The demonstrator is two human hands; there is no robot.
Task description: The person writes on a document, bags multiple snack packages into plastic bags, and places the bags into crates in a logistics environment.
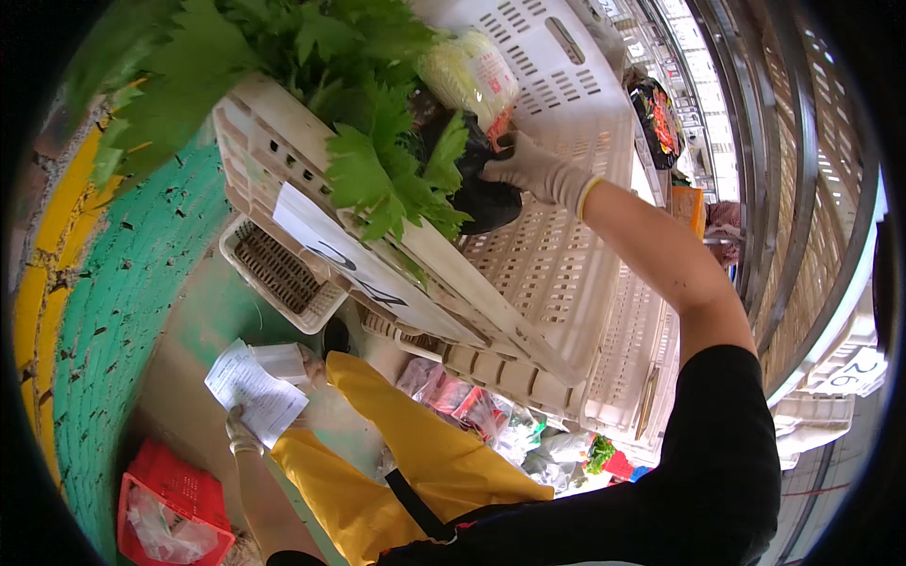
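Slanting down rightward, the paper (253, 394)

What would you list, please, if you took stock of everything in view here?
Leafy greens: one mass, green, over the large crate's edge
Wrapped vegetable: one, pale yellow-green, in large crate
Black bag: one, black, in large crate
Large crate: one, off-white, centre
Sign: one, white, on crate's side
Small basket: one, off-white, floor
Red crate: one, red, lower left
Plastic bag: count unclear, clear, in red crate
Bagged goods: several, mixed colours, below crates
Packet: one, black and red, upper right
Paper: sheet count unclear, white, in left hand
Yellow garment: one, yellow, worn
Hands: two, pale gloves; right hand on black bag, left hand holding paper
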